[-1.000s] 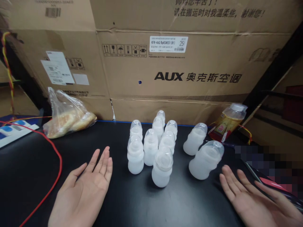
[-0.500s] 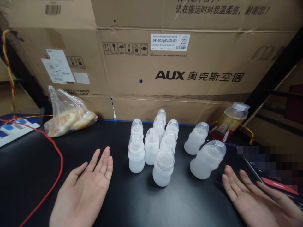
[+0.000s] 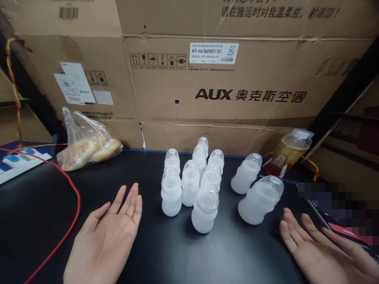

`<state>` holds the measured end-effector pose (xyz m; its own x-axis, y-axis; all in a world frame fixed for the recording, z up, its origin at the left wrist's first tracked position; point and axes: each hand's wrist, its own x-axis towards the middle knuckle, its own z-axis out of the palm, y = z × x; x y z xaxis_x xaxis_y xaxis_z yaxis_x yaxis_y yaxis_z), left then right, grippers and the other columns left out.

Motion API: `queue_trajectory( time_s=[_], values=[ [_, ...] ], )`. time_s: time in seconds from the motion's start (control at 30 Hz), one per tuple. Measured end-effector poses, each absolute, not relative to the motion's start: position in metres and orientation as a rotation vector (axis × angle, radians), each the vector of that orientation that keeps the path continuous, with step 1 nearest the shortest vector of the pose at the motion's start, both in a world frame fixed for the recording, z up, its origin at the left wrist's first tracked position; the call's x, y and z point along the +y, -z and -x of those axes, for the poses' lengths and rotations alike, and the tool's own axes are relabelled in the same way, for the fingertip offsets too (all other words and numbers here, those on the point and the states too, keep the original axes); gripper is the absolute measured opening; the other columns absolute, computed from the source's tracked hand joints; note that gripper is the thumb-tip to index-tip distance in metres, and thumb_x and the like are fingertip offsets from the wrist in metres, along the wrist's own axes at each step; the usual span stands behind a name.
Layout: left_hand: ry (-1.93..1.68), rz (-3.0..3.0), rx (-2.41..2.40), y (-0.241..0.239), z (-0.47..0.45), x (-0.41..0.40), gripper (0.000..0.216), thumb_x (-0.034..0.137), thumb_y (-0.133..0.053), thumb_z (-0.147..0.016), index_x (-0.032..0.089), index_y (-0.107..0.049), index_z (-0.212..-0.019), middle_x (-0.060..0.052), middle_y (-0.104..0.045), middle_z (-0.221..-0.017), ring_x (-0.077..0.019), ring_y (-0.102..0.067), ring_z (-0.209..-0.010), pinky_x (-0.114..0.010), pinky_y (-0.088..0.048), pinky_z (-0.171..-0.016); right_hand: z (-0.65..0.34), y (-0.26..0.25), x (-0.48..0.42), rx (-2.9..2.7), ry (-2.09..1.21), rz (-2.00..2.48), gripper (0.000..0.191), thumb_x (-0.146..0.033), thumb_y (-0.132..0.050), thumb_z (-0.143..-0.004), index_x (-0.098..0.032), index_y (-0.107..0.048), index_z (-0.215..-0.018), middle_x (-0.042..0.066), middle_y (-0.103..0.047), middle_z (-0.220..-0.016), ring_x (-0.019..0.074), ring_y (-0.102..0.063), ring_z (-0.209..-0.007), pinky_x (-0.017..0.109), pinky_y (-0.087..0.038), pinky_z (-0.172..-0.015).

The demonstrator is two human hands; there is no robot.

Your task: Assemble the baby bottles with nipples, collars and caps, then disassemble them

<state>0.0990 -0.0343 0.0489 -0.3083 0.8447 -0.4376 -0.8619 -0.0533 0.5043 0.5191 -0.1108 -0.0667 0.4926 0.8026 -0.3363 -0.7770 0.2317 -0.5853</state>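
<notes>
1. A cluster of seven capped baby bottles (image 3: 194, 179), white and translucent, stands upright at the middle of the black surface (image 3: 177, 256), packed close together; the nearest bottle (image 3: 204, 208) stands at the front of the group.
2. Two more bottles stand apart to the right: a near one (image 3: 259, 199) and a far one (image 3: 246, 173).
3. The left hand (image 3: 108, 236) lies palm up, fingers spread loose, grasping nothing, near the cluster's left side but not touching it.
4. The right hand (image 3: 319, 252) is likewise laid open palm up, empty, just near and right of the near separate bottle, with a gap between.
5. By the look of it, no bottle is in hand yet; any pickup would call for turning a palm over and closing it round a bottle's body.
6. Further out: a plastic bag of bread (image 3: 87, 146) far left, a red cable (image 3: 71, 221), a yellow-labelled jar (image 3: 288, 152) far right, and cardboard boxes (image 3: 222, 79) behind.
</notes>
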Motion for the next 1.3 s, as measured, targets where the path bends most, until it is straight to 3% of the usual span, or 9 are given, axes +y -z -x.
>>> queue_trajectory(
  time_s=[0.07, 0.2, 0.4, 0.57, 0.77, 1.0, 1.13, 1.3],
  values=[
    [-1.695, 0.029, 0.844, -0.049, -0.099, -0.034, 0.046, 0.013, -0.048, -0.1, 0.007, -0.063, -0.144, -0.027, -0.072, -0.14, -0.0248, -0.083, -0.115, -0.037, -0.077, -0.072, -0.511, 0.056, -0.109, 0.015, -1.044, 0.841, 0.052, -0.01, -0.051, -0.097, -0.02, -0.069, -0.145, 0.021, -0.075, -0.141, 0.0384, -0.083, -0.113, 0.052, -0.076, -0.076],
    [-1.689, 0.027, 0.844, -0.05, -0.1, -0.034, 0.046, 0.012, -0.049, -0.1, 0.007, -0.065, -0.143, -0.026, -0.073, -0.138, -0.0245, -0.083, -0.114, -0.036, -0.077, -0.072, -0.503, 0.046, -0.105, 0.07, -1.043, 0.834, 0.053, -0.008, -0.05, -0.095, -0.019, -0.07, -0.143, 0.023, -0.074, -0.142, 0.0386, -0.082, -0.117, 0.058, -0.074, -0.083],
    [-1.694, 0.024, 0.827, -0.048, -0.098, -0.034, 0.046, 0.011, -0.048, -0.1, 0.008, -0.065, -0.142, -0.026, -0.073, -0.138, -0.0238, -0.084, -0.11, -0.037, -0.077, -0.071, -0.513, 0.055, -0.106, 0.077, -1.047, 0.832, 0.051, -0.011, -0.05, -0.096, -0.021, -0.071, -0.142, 0.022, -0.075, -0.141, 0.039, -0.081, -0.117, 0.058, -0.075, -0.08],
    [-1.693, 0.029, 0.846, -0.049, -0.098, -0.036, 0.046, 0.013, -0.048, -0.1, 0.008, -0.065, -0.142, -0.026, -0.073, -0.139, -0.0244, -0.083, -0.114, -0.036, -0.077, -0.071, -0.518, 0.058, -0.11, 0.042, -1.051, 0.848, 0.05, -0.013, -0.052, -0.098, -0.023, -0.072, -0.142, 0.019, -0.075, -0.142, 0.0362, -0.082, -0.115, 0.05, -0.077, -0.078],
    [-1.682, 0.02, 0.825, -0.044, -0.095, -0.034, 0.045, 0.013, -0.05, -0.1, 0.009, -0.066, -0.141, -0.024, -0.074, -0.137, -0.0246, -0.083, -0.115, -0.038, -0.077, -0.075, -0.517, 0.059, -0.107, 0.042, -1.058, 0.812, 0.051, -0.014, -0.053, -0.096, -0.021, -0.07, -0.144, 0.022, -0.072, -0.147, 0.0406, -0.078, -0.124, 0.06, -0.074, -0.085],
    [-1.705, 0.04, 0.838, -0.05, -0.099, -0.033, 0.044, 0.012, -0.049, -0.1, 0.008, -0.067, -0.14, -0.025, -0.075, -0.136, -0.0239, -0.085, -0.109, -0.037, -0.077, -0.071, -0.514, 0.059, -0.106, 0.028, -1.029, 0.854, 0.048, -0.015, -0.055, -0.096, -0.023, -0.07, -0.142, 0.02, -0.073, -0.146, 0.0372, -0.08, -0.12, 0.05, -0.077, -0.08],
    [-1.704, 0.034, 0.829, -0.052, -0.1, -0.035, 0.045, 0.01, -0.048, -0.099, 0.008, -0.066, -0.141, -0.026, -0.074, -0.138, -0.0234, -0.085, -0.11, -0.036, -0.077, -0.071, -0.517, 0.058, -0.108, 0.032, -1.045, 0.834, 0.052, -0.015, -0.052, -0.095, -0.021, -0.068, -0.144, 0.022, -0.071, -0.147, 0.0392, -0.079, -0.123, 0.057, -0.075, -0.086],
    [-1.7, 0.034, 0.824, -0.051, -0.098, -0.036, 0.045, 0.01, -0.049, -0.098, 0.009, -0.066, -0.14, -0.025, -0.074, -0.138, -0.0234, -0.084, -0.11, -0.037, -0.077, -0.073, -0.508, 0.049, -0.105, 0.089, -1.036, 0.867, 0.046, -0.013, -0.051, -0.094, -0.022, -0.072, -0.134, 0.021, -0.074, -0.141, 0.0372, -0.082, -0.116, 0.054, -0.076, -0.078]
  ],
)
